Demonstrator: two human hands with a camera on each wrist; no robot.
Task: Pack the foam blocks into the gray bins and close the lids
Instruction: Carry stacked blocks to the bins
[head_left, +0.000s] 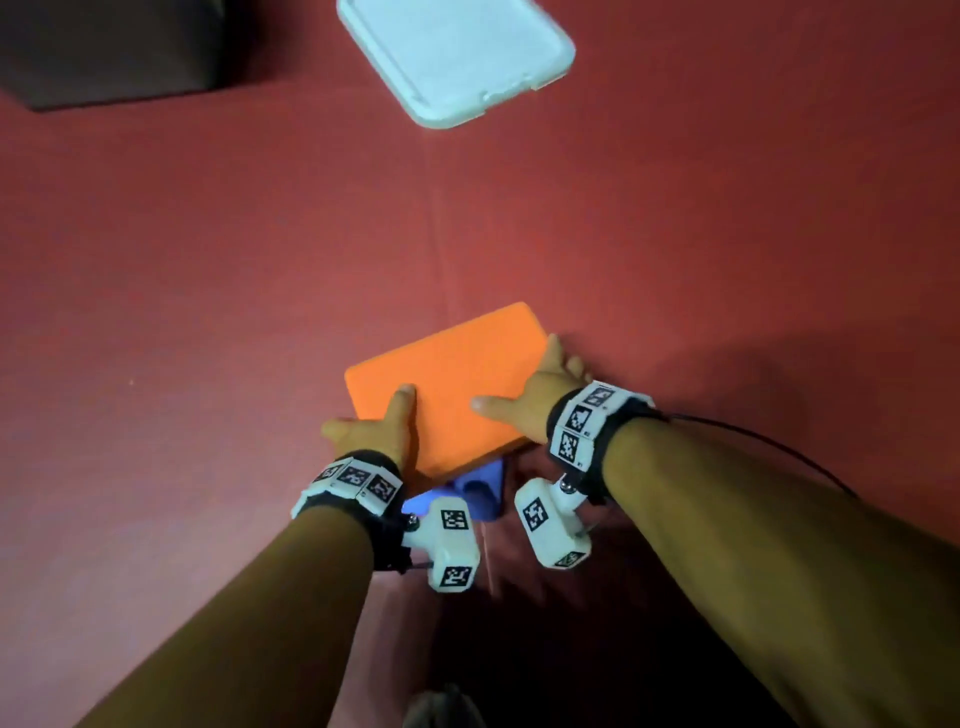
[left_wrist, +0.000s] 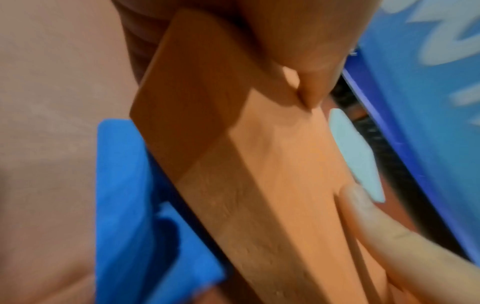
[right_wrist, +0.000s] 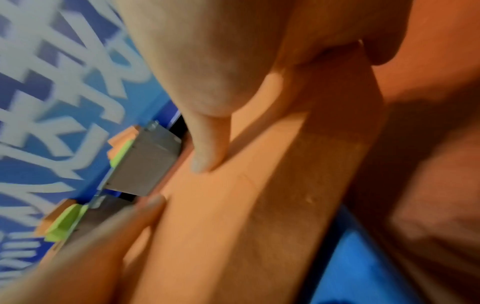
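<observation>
A large orange foam block (head_left: 452, 379) is held tilted above the red floor. My left hand (head_left: 374, 423) grips its near left corner, thumb on top and fingers underneath. My right hand (head_left: 524, 382) grips its right edge, thumb spread across the top face. A blue foam block (head_left: 478, 493) lies just beneath the orange one's near edge and is mostly hidden. In the right wrist view, two gray bins (right_wrist: 145, 162) stand beyond the orange block (right_wrist: 233, 205), with green and orange pieces at their far side. The left wrist view shows the orange block (left_wrist: 259, 164) over the blue block (left_wrist: 124, 185).
A white rounded lid or tray (head_left: 457, 57) lies on the red floor (head_left: 208, 286) far ahead. A dark box (head_left: 104, 47) sits at the far left corner. A blue banner with white lettering (right_wrist: 52, 102) stands behind the bins.
</observation>
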